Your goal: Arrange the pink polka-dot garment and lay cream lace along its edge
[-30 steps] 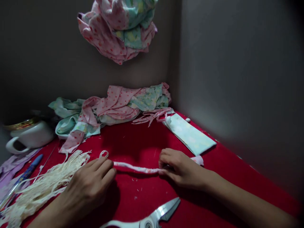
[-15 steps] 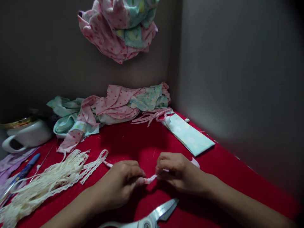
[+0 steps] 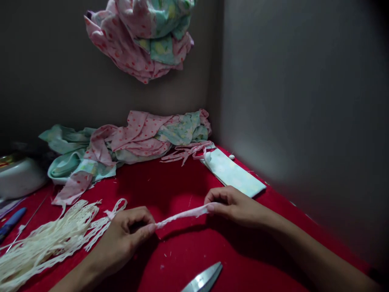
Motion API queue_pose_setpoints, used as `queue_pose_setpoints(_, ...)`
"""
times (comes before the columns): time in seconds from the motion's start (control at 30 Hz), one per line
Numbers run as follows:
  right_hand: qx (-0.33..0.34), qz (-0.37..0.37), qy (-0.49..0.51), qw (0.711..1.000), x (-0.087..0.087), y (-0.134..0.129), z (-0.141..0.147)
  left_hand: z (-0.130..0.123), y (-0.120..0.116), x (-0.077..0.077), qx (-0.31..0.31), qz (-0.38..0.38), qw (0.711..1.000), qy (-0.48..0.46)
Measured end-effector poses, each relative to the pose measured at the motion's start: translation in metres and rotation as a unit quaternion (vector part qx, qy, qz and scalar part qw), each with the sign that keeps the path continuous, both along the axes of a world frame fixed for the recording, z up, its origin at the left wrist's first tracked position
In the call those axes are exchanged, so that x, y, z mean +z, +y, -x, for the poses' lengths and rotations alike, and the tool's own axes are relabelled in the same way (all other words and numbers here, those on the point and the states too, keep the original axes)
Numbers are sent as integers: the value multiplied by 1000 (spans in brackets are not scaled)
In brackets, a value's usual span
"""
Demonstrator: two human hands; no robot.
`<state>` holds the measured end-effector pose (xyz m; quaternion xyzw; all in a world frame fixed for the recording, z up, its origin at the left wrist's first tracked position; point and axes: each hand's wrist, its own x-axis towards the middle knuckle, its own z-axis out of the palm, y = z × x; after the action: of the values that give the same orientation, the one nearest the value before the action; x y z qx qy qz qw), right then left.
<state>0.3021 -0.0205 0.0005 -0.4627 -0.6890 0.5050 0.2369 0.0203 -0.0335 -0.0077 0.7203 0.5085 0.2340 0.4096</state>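
Head view: pinching a narrow, twisted, pale pink cloth strip (image 3: 182,215) at mid-frame with closed fingers (image 3: 148,230) of the left hand (image 3: 129,233) and, slightly higher, of the right hand (image 3: 232,206); holding it almost straight between both pinches, above the red cloth-covered table (image 3: 179,245), beyond a silver scissor blade (image 3: 206,278) at bottom centre.

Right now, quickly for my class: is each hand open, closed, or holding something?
Left hand: closed, pinching the narrow part of the pale pink strip.
Right hand: closed, holding the same strip at a wider part.
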Motion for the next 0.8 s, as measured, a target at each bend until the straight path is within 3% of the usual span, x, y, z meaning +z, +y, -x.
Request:
queue_pose_setpoints(0.23,-84,48,29,995,-8,7,2,-6,-2,0,20,60,998,5)
queue_pose_setpoints(0.4,-53,149,105,982,-13,7,-3,3,4,-3,-4,59,998,-9)
queue_pose_setpoints(0.6,-13,243,152,958,-13,5,-6,11,13,5,-3,86,996,-14)
queue_pose_setpoints(0.8,-8,216,59,975,-11,9,-6,3,11,5,82,98,990,-52)
